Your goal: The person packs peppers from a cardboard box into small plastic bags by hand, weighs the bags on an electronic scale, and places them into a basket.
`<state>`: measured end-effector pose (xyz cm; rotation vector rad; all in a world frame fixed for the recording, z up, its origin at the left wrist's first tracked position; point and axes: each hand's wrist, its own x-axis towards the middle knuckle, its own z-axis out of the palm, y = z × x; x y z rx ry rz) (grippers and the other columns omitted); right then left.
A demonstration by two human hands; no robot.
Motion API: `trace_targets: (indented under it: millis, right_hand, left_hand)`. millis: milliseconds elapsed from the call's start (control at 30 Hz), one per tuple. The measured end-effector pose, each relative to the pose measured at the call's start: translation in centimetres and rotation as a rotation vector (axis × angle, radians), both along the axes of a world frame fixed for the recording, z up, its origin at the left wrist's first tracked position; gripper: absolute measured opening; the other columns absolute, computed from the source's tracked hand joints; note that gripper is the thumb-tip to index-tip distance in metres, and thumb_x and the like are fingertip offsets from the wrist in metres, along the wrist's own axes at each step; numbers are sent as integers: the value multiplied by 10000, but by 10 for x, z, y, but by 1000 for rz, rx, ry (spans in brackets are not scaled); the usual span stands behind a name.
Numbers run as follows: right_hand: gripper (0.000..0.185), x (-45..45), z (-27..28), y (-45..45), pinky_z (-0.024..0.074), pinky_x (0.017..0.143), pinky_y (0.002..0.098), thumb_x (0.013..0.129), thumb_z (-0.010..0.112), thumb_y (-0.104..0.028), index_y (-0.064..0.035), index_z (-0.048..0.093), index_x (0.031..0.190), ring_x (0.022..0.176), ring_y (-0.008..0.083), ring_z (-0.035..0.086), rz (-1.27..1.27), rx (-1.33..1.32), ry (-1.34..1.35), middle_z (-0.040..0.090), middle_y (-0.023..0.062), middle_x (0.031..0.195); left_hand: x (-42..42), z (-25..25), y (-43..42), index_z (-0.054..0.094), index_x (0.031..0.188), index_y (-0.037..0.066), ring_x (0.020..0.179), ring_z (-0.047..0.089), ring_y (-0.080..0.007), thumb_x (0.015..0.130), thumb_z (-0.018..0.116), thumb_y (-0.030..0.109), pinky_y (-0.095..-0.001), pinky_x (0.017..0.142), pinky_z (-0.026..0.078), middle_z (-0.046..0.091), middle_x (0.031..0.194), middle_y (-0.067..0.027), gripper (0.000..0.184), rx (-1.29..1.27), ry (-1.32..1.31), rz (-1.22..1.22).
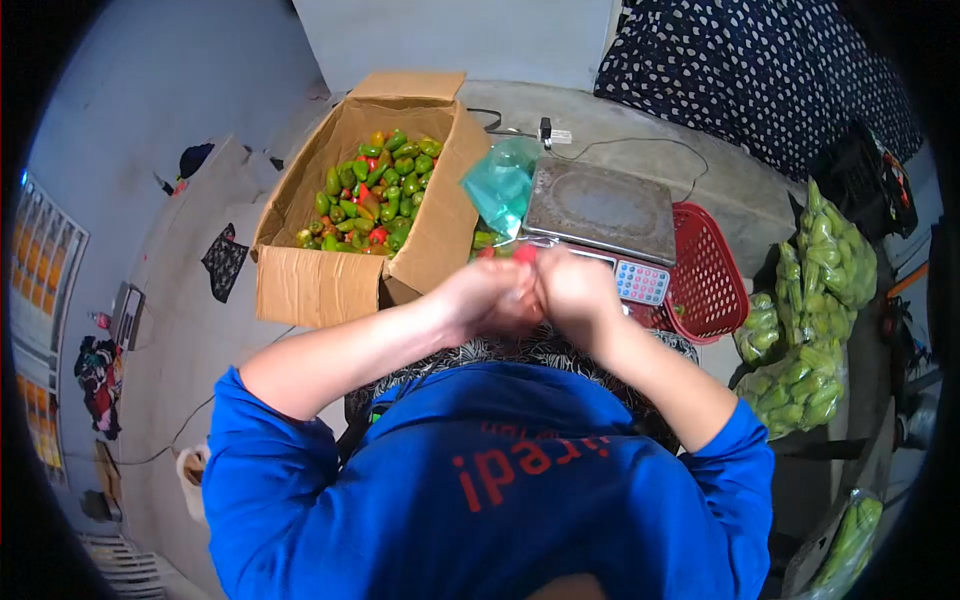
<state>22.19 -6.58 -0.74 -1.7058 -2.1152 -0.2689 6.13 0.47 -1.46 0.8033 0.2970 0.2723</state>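
Observation:
My left hand (492, 298) and my right hand (578, 292) meet in front of my body, fingers closed and pressed together. A small red thing (526, 254) shows at the fingertips; its kind is unclear. Motion blur and the fingers hide most of what they hold. Just beyond stands a weighing scale (600, 205) with a worn metal plate and a keypad (641, 283). A teal plastic bag (503, 185) lies against its left side. Left of it, an open cardboard box (440, 215) holds many green and red peppers (372, 195).
A red plastic basket (708, 265) stands right of the scale. Clear bags of green vegetables (810, 310) are piled farther right, with another bag (850, 540) at lower right. A cable (640, 140) runs behind the scale. Dark spotted cloth (750, 75) hangs at the back.

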Motion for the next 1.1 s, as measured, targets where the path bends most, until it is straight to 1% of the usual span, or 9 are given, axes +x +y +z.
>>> trace_targets:
  millis: [100, 200, 233, 300, 333, 400, 633, 733, 1100]
  right_hand:
    - [59, 5, 26, 22, 474, 581, 301, 834, 558, -58, -22, 590, 868, 639, 177, 591, 182, -48, 980, 582, 104, 791]
    - [84, -8, 55, 3, 460, 624, 287, 835, 572, -15, -1, 591, 915, 702, 154, 581, 476, 28, 1328, 588, 98, 857]
    - [137, -4, 59, -4, 465, 705, 286, 802, 592, -20, 3, 597, 937, 808, 184, 592, 476, -63, 1294, 598, 82, 876]
    - [180, 10, 64, -2, 476, 760, 320, 751, 621, -18, -4, 599, 929, 906, 231, 588, 609, 20, 1043, 612, 95, 913]
    - [227, 19, 63, -2, 476, 815, 355, 701, 629, -29, -25, 612, 928, 966, 282, 576, 709, 202, 597, 625, 99, 958]
    - [229, 16, 56, -28, 466, 845, 359, 669, 632, -74, -65, 625, 899, 977, 265, 579, 678, 92, 483, 627, 78, 956]
    - [110, -8, 27, -47, 429, 773, 316, 691, 577, -163, -111, 615, 782, 817, 145, 579, 378, 94, -299, 571, -22, 753]
    - [112, -14, 5, -31, 424, 694, 315, 674, 598, -207, -115, 561, 726, 748, 177, 570, 130, -2, -289, 564, 10, 722]
    - [169, 11, -31, -11, 479, 662, 364, 731, 643, -245, -87, 590, 765, 736, 241, 627, 24, -46, 5, 628, 68, 745]
  left_hand:
    - [17, 55, -20, 568, 863, 74, 732, 545, -131, 950, 447, 182, -258, 721, 445, 586, 813, -22, 184, 335, -13, 462]
    - [-1, 56, -16, 572, 880, 39, 837, 578, -222, 830, 565, 94, -327, 795, 429, 612, 877, -74, 75, 1481, -8, 680]
    - [-6, 55, -19, 582, 866, 31, 856, 587, -254, 769, 626, 57, -355, 817, 424, 624, 891, -96, 110, 1871, 27, 741]
    - [-14, 24, -7, 625, 922, 110, 919, 566, -242, 657, 686, 83, -465, 897, 343, 615, 959, -68, 273, 1731, 27, 794]
    - [-23, 36, 1, 631, 922, 122, 919, 561, -216, 672, 676, 130, -445, 904, 338, 608, 952, -45, 255, 1983, 65, 606]
    - [-33, 59, 3, 620, 856, 144, 845, 540, -150, 724, 611, 208, -367, 903, 333, 560, 833, 10, 147, 2376, 13, 306]
    - [-38, 41, -8, 594, 766, 114, 689, 555, -201, 786, 558, 166, -348, 688, 439, 554, 731, -15, 67, 2325, 64, 10]
    - [-16, 51, -19, 614, 802, 100, 702, 603, -282, 855, 517, 205, -405, 636, 459, 624, 766, -91, 152, 1737, 731, -315]
    - [-12, -8, -11, 623, 783, 69, 635, 564, -190, 932, 480, 275, -322, 606, 446, 589, 657, -87, 292, 1106, 565, 26]
